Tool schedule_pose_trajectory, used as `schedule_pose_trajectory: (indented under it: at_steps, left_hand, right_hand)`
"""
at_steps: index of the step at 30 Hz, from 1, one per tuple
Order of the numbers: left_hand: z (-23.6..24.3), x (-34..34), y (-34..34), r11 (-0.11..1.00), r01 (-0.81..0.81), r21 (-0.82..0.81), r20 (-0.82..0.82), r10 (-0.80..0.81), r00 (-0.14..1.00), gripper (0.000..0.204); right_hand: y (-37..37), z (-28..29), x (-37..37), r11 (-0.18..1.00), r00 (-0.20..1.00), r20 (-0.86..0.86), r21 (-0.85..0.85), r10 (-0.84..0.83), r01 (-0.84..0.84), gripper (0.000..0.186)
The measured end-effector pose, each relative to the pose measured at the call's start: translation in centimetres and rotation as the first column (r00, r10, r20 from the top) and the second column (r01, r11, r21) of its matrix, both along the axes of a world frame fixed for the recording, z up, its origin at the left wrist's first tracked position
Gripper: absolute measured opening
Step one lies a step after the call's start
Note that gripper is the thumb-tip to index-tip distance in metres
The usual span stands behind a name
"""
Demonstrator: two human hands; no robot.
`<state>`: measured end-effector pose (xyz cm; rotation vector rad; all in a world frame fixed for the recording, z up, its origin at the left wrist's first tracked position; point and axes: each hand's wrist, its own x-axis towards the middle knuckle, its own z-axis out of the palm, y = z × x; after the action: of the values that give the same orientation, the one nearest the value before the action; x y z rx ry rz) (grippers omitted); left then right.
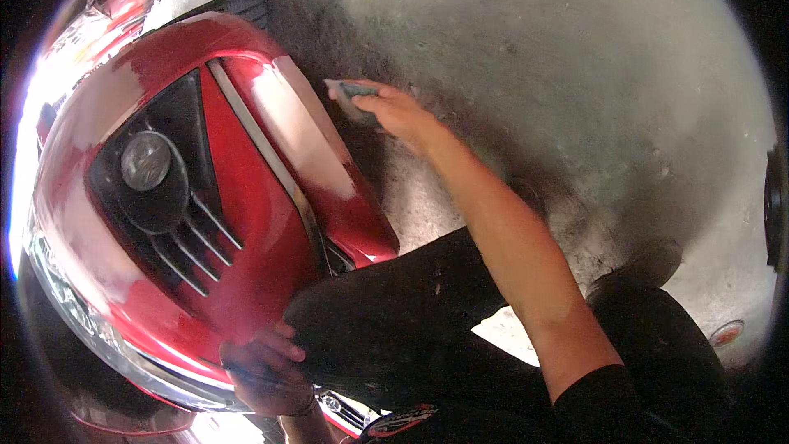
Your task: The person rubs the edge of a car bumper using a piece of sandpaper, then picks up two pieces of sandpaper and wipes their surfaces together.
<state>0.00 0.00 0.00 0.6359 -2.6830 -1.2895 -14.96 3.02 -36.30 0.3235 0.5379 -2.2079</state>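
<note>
A red car bumper [263, 247] fills the left side, with dull pale patches on its painted surface. Just off its right-hand edge, my right hand [403, 119] is closed on a small grey-green sanding pad [357, 90]. A narrow gap seems to separate the pad from the pale patch [300, 119] on that edge. Lower down, my left hand [267, 370] rests by my knee and the bumper's lower part. Its fingers are stretched toward the knee, somewhat blurred, and no held object shows there.
A round fog lamp [146, 161] sits in a black grille insert with bright bars. The headlight [74, 304] lies along the lower left. Behind the bumper's top shows a black tyre [238, 4]. My dark-clad knee [394, 312] is close to the bumper; grey concrete floor [575, 57] spreads rightward.
</note>
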Motion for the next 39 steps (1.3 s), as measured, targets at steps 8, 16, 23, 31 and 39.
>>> schedule_pose_trajectory:
  at_steps: [8, 16, 23, 31, 39]
  left_hand:
    - [0.1, -0.4, -1.3, 0.995, 0.097, 0.029, 0.002, -0.097, 0.995, 0.029]
    - [0.3, -0.2, -0.7, 0.992, 0.008, -0.129, 0.007, -0.007, 1.0, 0.034]
    - [-0.2, -0.7, -0.1, 0.984, -0.056, -0.17, -0.006, 0.056, 0.998, 0.039]
    - [-0.7, -1.0, -0.4, 0.997, 0.007, -0.08, -0.033, -0.01, 0.999, 0.038]
    - [0.2, 0.8, -2.3, 0.971, -0.042, -0.233, -0.069, 0.026, 0.997, 0.032]
  right_hand:
    - [-2.7, 1.4, -1.1, 0.992, 0.992, 0.028, 0.043, -0.121, 0.12, 0.042]
    - [-3.5, 1.3, -0.4, 0.974, 0.967, -0.113, -0.026, -0.228, 0.226, 0.042]
    - [0.8, 1.7, 1.4, 0.968, 0.9, -0.373, 0.021, -0.224, 0.249, 0.041]
    - [-3.0, -1.8, -2.1, 0.993, 0.984, 0.138, 0.005, -0.114, 0.114, 0.042]
    - [-4.8, -0.8, -3.8, 0.991, 0.993, 0.005, 0.05, -0.121, 0.121, 0.035]
